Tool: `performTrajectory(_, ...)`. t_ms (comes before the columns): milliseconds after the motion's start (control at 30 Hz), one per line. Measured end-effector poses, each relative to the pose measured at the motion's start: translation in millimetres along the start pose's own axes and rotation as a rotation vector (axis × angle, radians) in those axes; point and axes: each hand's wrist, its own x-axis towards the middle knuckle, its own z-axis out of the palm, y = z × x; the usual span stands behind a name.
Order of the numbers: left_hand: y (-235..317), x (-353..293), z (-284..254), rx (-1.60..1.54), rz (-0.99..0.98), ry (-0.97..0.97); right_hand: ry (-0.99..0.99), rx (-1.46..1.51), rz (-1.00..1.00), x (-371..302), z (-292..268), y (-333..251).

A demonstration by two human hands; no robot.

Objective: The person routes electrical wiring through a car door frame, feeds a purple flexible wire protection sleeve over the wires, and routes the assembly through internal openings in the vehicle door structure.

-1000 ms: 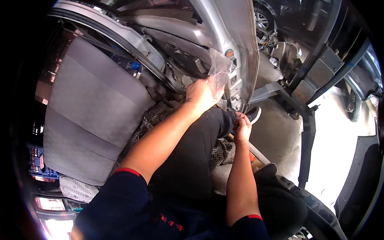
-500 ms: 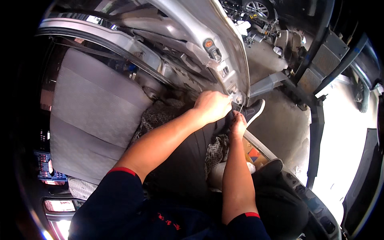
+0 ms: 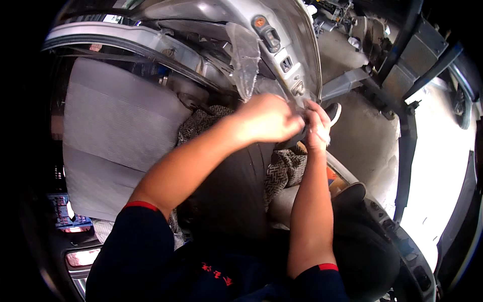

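Note:
In front of the car door's inner edge, both my hands are raised close together. My left hand (image 3: pixel 274 118) is closed and blurred by motion; what it holds, if anything, does not show. My right hand (image 3: pixel 317 125) has its fingers curled beside the left knuckles, and their contents are hidden. Just beyond them is the silver door frame (image 3: pixel 287 50), with a metal latch (image 3: pixel 298 88), a square cutout and an orange lamp (image 3: pixel 259 21). A torn sheet of clear plastic film (image 3: pixel 245 58) stands against the door, its lower tip passing behind my left hand.
A grey fabric seat (image 3: pixel 121 121) is at the left. A patterned cloth (image 3: pixel 287 173) lies by my legs. To the right, outside the door sill (image 3: pixel 344 171), stand dark lift posts (image 3: pixel 405 156) on a concrete floor. Car parts (image 3: pixel 329 17) lie at the far right.
Both hands have shifted slightly right, and my right hand has risen beside the left. The thin rod or wire between them no longer shows. Clear film now stands up at the door. The view has shifted.

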Motion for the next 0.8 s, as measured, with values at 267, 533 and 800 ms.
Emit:
performTrajectory(267, -158.5, 1.5, -13.3, -0.735, -0.175, 0.586, -0.425, -0.298, -0.038, 4.7, 66.7, -55.8)
performTrajectory(533, -135.9, 40.5, 2.8, -0.912, -0.194, 0.733, -0.203, -0.415, -0.108, 16.0, 86.4, -55.2)
performTrajectory(800, -139.7, 38.1, -1.9, -0.957, -0.143, 0.662, -0.003, -0.35, 0.005, -1.4, 118.8, -66.4)
